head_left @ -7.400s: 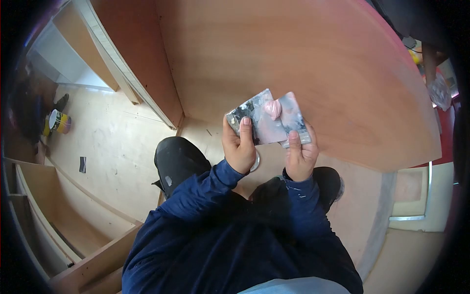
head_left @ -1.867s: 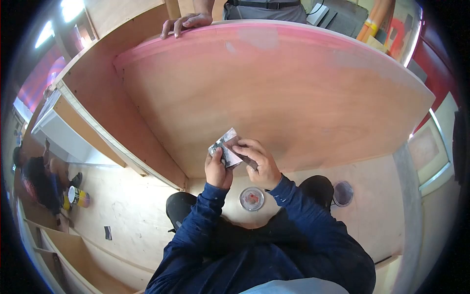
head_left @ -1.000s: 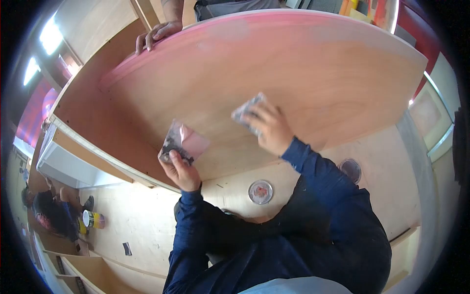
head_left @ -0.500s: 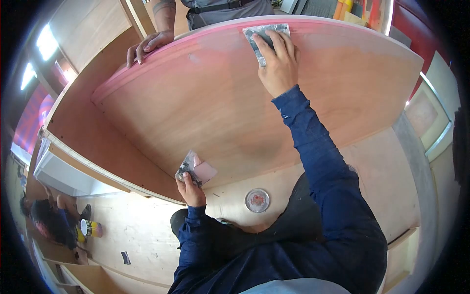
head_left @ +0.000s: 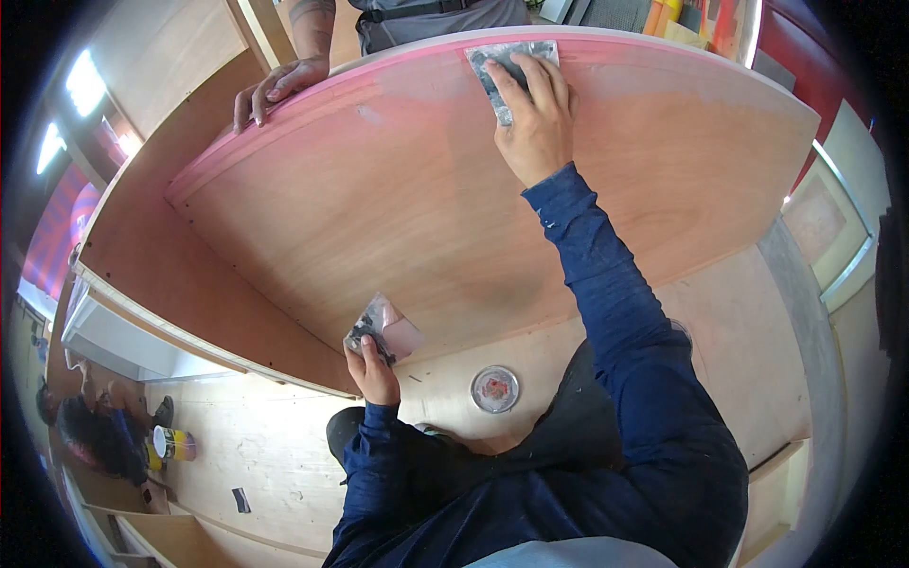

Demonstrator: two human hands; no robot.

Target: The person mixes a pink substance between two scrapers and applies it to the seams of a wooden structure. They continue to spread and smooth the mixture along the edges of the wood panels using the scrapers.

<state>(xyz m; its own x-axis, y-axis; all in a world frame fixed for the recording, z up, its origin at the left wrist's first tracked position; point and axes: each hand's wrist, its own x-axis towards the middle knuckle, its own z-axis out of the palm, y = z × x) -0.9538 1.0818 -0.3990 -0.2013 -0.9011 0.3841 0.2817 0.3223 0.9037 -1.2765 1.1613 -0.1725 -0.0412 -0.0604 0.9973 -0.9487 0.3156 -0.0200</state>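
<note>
My right hand (head_left: 538, 118) presses a flat, grey-smeared putty scraper (head_left: 488, 80) against the upper edge of a curved plywood panel (head_left: 398, 218). Its fingers are spread over the back of the blade. A band of pink putty (head_left: 388, 80) runs along that edge, thinning to a pale smear on the right. Lower down, my left hand (head_left: 377, 377) grips a second putty scraper (head_left: 371, 322), tilted upward, with a patch of pink putty (head_left: 401, 338) on it. The left thumb lies on its dark, stained part.
Another person's hand (head_left: 279, 90) rests on the panel's top edge at the left. A round lid-like dish (head_left: 495, 389) with reddish residue lies on the floor by my legs. Further left, a person (head_left: 95, 431) crouches beside a paint bucket (head_left: 175, 443).
My right hand and its scraper stay at the panel's top edge, almost unmoved. My left hand shifts very slightly right with its scraper. The view has drifted a little.
</note>
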